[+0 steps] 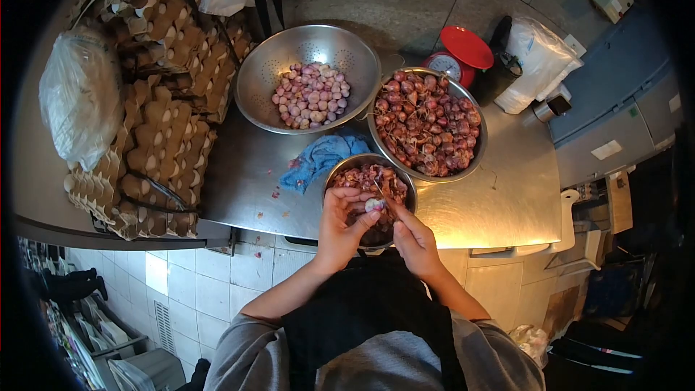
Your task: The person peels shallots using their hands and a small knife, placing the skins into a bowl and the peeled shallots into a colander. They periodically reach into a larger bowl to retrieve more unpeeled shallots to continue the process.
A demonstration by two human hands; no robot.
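Note:
My left hand [339, 219] pinches a pale, peeled-looking shallot [373, 205] between thumb and fingers. Closed around a small knife [378, 187] is my right hand [415, 245]; the thin blade points up and away beside the shallot, and the handle is mostly hidden. Both hands are over the near part of a small metal bowl [414, 211], which holds reddish shallot skins [360, 176]. Behind it to the right, a larger metal bowl [481, 156] is heaped with unpeeled shallots [427, 122]. Peeled shallots [311, 98] lie in a steel colander [253, 76] at the back left.
A crumpled blue cloth [323, 161] lies left of the skins on the steel table [507, 206]. Stacked egg trays [163, 141] and a white plastic bag [81, 98] occupy the left. A red kitchen scale [467, 47] stands behind the unpeeled shallots.

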